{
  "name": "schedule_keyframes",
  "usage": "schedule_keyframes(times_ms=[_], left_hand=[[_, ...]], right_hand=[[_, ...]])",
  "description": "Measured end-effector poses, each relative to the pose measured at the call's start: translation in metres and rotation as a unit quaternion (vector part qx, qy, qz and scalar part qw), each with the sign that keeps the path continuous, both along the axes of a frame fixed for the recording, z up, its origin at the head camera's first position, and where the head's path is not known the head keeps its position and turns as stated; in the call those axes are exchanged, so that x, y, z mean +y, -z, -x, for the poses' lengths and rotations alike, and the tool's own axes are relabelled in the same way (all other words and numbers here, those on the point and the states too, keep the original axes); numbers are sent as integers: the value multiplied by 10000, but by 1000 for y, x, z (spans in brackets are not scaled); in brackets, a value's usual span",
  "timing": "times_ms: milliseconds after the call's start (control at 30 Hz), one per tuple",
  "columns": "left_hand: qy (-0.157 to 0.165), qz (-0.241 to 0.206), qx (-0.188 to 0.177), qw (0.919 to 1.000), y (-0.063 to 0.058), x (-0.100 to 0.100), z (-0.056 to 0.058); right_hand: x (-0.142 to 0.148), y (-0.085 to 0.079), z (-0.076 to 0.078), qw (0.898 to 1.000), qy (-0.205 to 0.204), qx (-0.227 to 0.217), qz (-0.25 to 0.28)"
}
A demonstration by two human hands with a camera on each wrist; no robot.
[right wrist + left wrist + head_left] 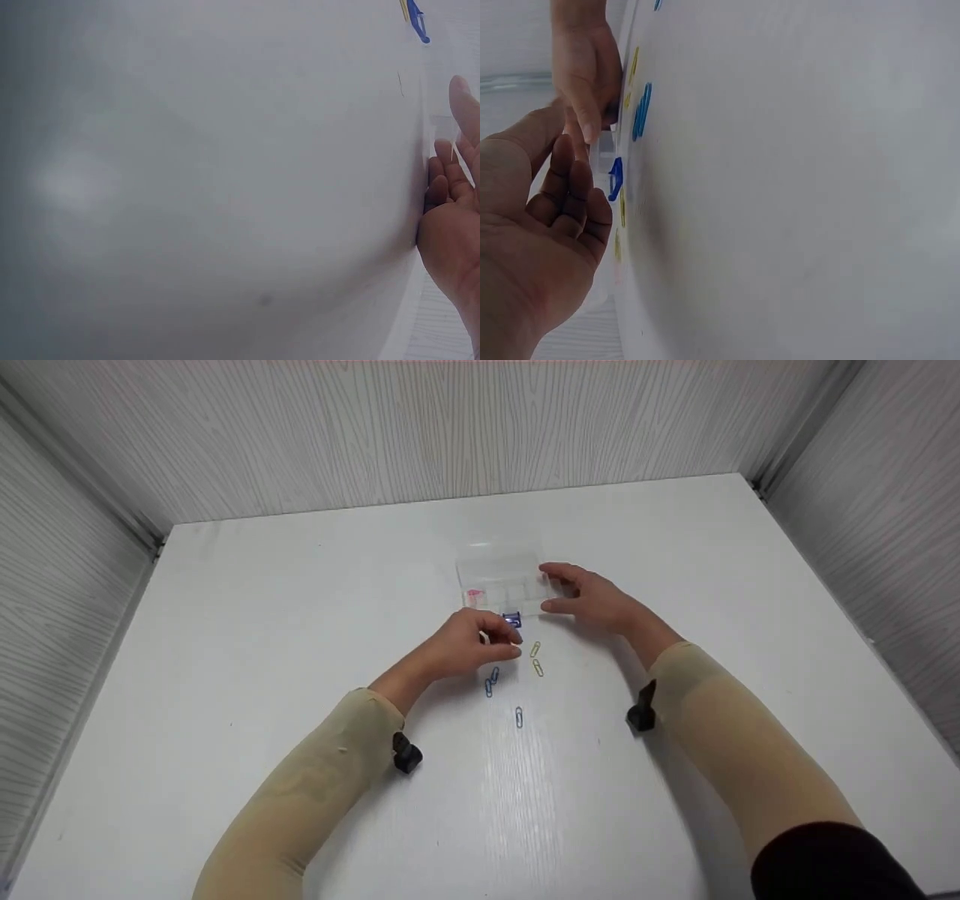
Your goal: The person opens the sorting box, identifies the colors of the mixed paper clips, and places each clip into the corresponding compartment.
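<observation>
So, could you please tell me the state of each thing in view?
clear box: open
blue clip: in front of the box
blue paper clips: loose on the table
yellow paper clips: loose too
left hand: nothing visibly held
right hand: thumb and fingers apart, at the box

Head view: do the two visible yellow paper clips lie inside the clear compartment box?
No, both yellow paper clips lie on the white table, outside the clear compartment box.

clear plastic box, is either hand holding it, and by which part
The right hand holds the clear plastic box by its right end, thumb near the front corner. The left hand isn't holding it; whether it pinches anything small cannot be told.
</observation>
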State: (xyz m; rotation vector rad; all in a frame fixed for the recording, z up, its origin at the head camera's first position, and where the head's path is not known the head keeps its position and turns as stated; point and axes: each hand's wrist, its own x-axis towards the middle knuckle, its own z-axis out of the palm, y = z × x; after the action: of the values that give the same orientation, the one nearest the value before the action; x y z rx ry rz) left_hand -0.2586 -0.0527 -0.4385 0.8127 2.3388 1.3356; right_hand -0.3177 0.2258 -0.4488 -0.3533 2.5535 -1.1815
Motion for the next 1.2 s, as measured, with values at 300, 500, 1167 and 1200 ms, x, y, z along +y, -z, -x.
schedule_keyframes(times_ms=[300, 500, 1167, 1200], left_hand=[[630, 250, -102, 9977, 6, 20, -1], [686, 405, -157, 9967, 8, 23, 0], [671, 765, 164, 9947, 11, 28, 3], [682, 776, 186, 9945, 11, 28, 4]], right_hand=[[2, 2, 0, 9998, -154, 79, 119], [1, 1, -2, 9996, -163, 41, 208], [3, 1, -1, 9998, -121, 128, -10], [3, 1, -1, 9998, -118, 127, -25]])
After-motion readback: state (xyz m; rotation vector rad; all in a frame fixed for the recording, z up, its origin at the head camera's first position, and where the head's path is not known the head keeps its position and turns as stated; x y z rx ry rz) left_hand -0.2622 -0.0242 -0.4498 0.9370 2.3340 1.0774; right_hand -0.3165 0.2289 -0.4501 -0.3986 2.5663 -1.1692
